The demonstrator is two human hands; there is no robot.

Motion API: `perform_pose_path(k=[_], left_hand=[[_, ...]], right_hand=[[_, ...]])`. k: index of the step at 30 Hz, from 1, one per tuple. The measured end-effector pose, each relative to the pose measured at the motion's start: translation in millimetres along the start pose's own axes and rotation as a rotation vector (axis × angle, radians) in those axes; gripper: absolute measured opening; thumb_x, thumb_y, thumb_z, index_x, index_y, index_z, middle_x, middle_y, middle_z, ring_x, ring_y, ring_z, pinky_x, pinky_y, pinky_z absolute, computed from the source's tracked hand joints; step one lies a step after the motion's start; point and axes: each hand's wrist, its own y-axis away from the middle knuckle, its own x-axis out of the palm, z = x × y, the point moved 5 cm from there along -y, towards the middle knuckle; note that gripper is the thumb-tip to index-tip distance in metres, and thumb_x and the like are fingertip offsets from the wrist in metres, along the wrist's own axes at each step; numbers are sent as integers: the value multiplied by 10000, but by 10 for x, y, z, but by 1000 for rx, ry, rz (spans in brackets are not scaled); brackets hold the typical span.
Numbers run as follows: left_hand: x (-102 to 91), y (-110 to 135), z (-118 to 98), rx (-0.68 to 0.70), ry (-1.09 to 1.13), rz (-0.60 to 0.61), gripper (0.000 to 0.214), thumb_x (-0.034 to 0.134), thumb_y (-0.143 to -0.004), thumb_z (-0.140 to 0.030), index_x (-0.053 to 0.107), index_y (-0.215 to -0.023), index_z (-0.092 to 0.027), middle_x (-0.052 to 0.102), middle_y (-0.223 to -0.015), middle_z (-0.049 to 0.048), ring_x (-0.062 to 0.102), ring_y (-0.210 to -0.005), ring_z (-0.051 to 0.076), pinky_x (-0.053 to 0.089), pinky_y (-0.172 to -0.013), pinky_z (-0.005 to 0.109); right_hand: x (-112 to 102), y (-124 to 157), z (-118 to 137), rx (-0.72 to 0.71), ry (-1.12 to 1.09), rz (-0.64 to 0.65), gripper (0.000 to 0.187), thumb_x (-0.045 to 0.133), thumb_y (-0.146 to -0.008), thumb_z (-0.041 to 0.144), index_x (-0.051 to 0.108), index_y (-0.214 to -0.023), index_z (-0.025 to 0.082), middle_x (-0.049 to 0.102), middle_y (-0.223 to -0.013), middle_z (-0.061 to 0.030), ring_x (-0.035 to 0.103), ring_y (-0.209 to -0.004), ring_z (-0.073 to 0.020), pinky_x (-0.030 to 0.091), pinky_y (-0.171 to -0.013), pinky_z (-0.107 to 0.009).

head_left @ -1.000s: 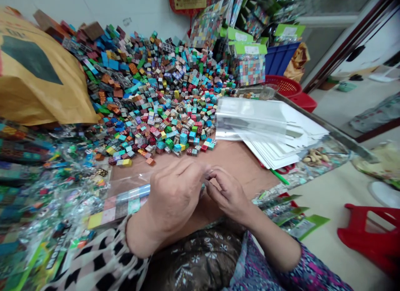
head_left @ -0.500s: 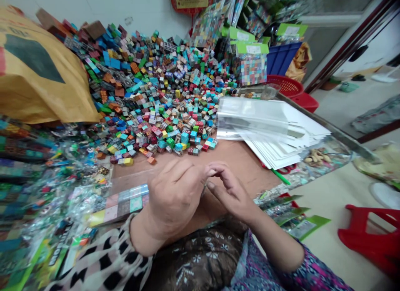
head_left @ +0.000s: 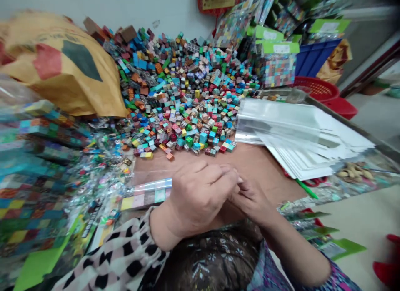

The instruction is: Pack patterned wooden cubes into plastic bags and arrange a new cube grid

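My left hand [head_left: 200, 195] is curled over the right end of a long clear bag [head_left: 146, 194] that holds a row of coloured cubes and lies on the brown table [head_left: 256, 166] near its front edge. My right hand [head_left: 253, 201] presses against the left hand's fingertips with its fingers bent inward. What those fingers pinch is hidden behind the left hand. Just beyond both hands spreads a big heap of small coloured cubes [head_left: 187, 99].
A stack of flat clear bags [head_left: 300, 132] lies at the right. Filled cube packs [head_left: 37, 170] pile up at the left, below a yellow sack [head_left: 65, 74]. Green-topped packs [head_left: 275, 61], a blue crate [head_left: 315, 55] and red baskets [head_left: 325, 89] stand at the back right.
My right hand's fingers, spread half a second ago, have closed against my left hand. My view has swung left, so everything sits further right in the picture.
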Motion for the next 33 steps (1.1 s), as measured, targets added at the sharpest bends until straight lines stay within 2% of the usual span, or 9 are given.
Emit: perform_pose_path(k=[3,6,11,15,18,22,26,30,33], left_hand=[[-104,-18,59,-37,-115,191,179,542,-961,-284,686,-954,-178,686,-761,26,575,-692,187,423,-625,337],[-229,54,207,-49,-248,383,223,609,-902,-338,635,-717,-215,672,-739,33,583,-734,240,422,-675,395],[-493,318,630,-112,-316,517,206,642,-858,-342,625,-682,-236,692,-715,14,610,-752,241,407,-725,398],[-733,505,876,-190,-164,608,255,568,-891,-263,613,-641,-246,619,-580,-20,582,-558,161,370,-567,309],[-913,548,825,-120,-230,528,270,513,-922,-226,609,-670,-239,616,-582,-20,586,-548,160,377,-529,297],[-1029,610,624,-28,-422,338,266,542,-928,-223,580,-666,-231,613,-579,-13,567,-542,172,396,-524,311],[-1086,760,642,-155,-351,221,212,607,-930,-281,579,-728,-221,621,-618,-13,578,-547,155,431,-524,297],[-1135,938,775,-299,-165,228,69,591,-933,-232,636,-881,-237,702,-758,-8,668,-664,152,504,-582,272],[-1184,1047,771,-324,-154,205,118,574,-934,-192,662,-962,-265,729,-793,-7,698,-697,161,542,-617,285]], right_hand=[[-7,12,8,41,24,-10,286,593,-962,329,587,-1247,304,657,-1250,-54,620,-1151,-217,515,-987,-428],[-7,20,18,34,38,-29,283,629,-946,309,595,-1227,325,674,-1214,-33,625,-1155,-202,517,-998,-411],[-1,48,-41,41,-12,-58,269,673,-921,292,629,-1178,358,684,-1210,1,620,-1172,-183,503,-1021,-392],[7,73,-126,87,-83,-74,278,682,-917,283,647,-1172,390,682,-1209,26,590,-1212,-173,472,-1059,-387],[-1,95,-169,119,-89,-90,279,693,-907,296,668,-1170,385,689,-1202,17,600,-1185,-186,474,-1055,-403],[-23,123,-214,183,-107,-112,263,728,-872,322,701,-1133,337,703,-1186,-20,627,-1131,-223,486,-1042,-459],[-36,118,-215,206,-136,-130,263,758,-843,323,713,-1102,338,718,-1158,-12,641,-1116,-220,507,-1025,-441],[-42,95,-188,202,-163,-140,250,771,-830,317,722,-1075,335,718,-1144,-11,648,-1110,-216,513,-1025,-421],[-38,92,-182,206,-177,-126,251,768,-835,304,721,-1078,348,713,-1159,0,645,-1117,-204,502,-1037,-401]])
